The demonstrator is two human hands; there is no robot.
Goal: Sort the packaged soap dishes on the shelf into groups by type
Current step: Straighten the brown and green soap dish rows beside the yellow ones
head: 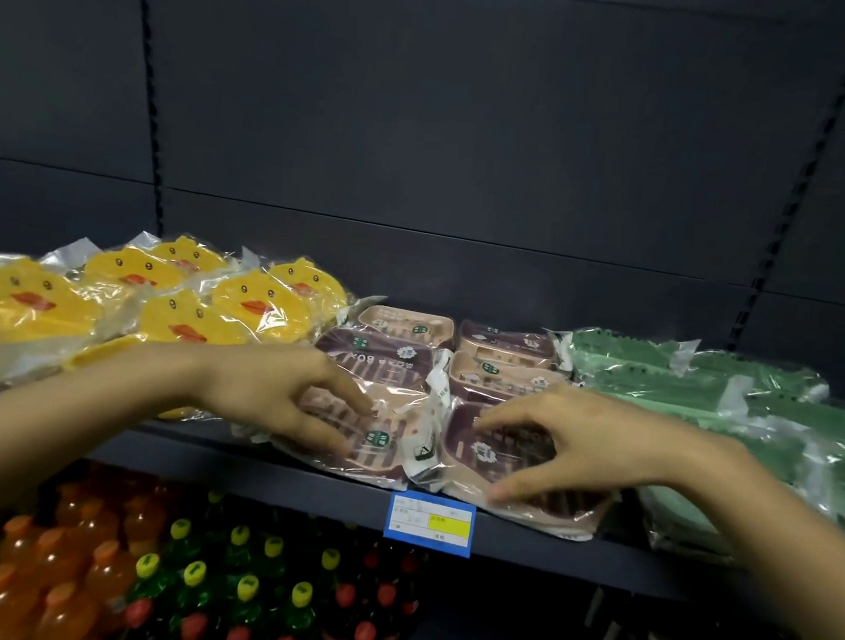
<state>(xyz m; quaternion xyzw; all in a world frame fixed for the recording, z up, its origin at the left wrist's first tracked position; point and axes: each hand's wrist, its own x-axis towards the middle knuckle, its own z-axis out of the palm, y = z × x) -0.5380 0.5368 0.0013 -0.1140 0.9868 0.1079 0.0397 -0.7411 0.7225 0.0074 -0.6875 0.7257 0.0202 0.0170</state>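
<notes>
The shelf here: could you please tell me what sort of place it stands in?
Probably a shop: a price label on the shelf, packaged soap dishes in rows, bottled drinks stocked below.

1 head-worn wide-angle view, facing forward and slightly down, close to the shelf (291, 482)

Dark grey back panel (479, 134) w/ 2 slotted uprights (149, 87)

Six duck dishes (262, 299) — six soap boxes (404, 324)
</notes>
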